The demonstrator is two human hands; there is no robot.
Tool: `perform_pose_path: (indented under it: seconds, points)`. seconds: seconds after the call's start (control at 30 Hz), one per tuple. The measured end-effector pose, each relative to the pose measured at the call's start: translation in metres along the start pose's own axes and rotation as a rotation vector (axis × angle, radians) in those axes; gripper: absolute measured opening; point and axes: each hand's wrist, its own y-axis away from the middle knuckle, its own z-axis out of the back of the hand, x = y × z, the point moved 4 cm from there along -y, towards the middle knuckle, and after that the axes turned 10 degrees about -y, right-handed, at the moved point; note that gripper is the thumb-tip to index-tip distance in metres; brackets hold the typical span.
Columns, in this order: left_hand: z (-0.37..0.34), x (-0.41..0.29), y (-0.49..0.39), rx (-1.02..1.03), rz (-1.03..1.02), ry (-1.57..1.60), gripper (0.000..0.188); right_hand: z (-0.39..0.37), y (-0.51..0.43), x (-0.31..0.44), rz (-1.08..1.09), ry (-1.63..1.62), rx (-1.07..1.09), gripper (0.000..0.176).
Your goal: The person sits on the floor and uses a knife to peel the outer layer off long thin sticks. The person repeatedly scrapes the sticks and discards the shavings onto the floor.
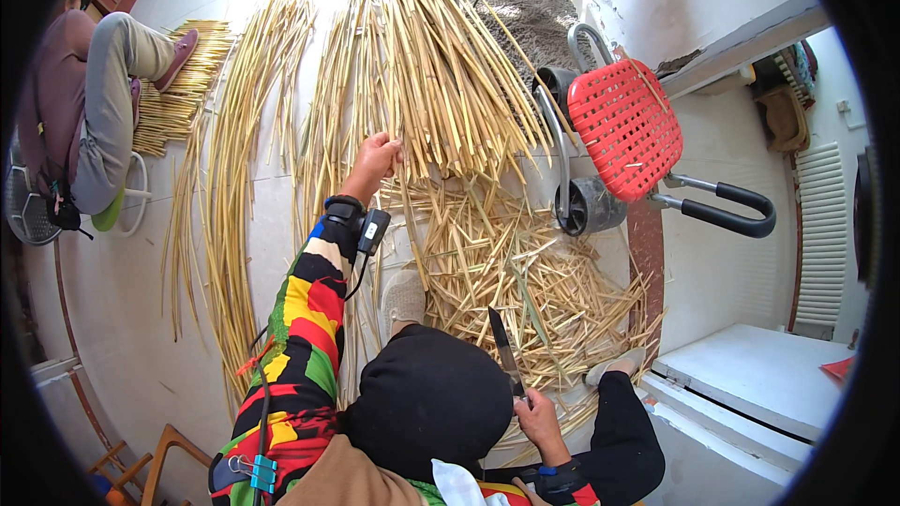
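My left hand is stretched forward, its fingers pinched on a dry reed stalk that slants down beside my shoe. Just beyond that hand, a large fanned bundle of reed stalks lies on the floor. My right hand, low by my knee, grips the handle of a knife; its dark blade points forward. Under and past the blade spreads a heap of short reed pieces and husks between my feet. The knife's handle is mostly hidden in my fingers.
A red woven-seat wheeled stool stands at right. More long stalks lie at left. Beyond them a seated person rests a shoe on a stack of trimmed stalks. A white chest-like box is at lower right, a wooden chair at lower left.
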Motion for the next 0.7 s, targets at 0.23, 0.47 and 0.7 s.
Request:
perform_pose_path:
  seconds: [0.23, 0.47, 0.7]
  points:
    - [0.007, -0.008, 0.01, -0.001, 0.092, 0.015, 0.015, 0.003, -0.002, -0.011, -0.019, 0.051, 0.005, 0.028]
    - [-0.005, 0.005, 0.005, -0.088, 0.072, -0.132, 0.015, 0.004, -0.003, -0.014, -0.034, -0.022, 0.014, 0.025]
    - [0.0, 0.011, 0.009, -0.149, 0.063, -0.162, 0.015, 0.001, -0.005, -0.018, -0.01, -0.035, 0.016, 0.024]
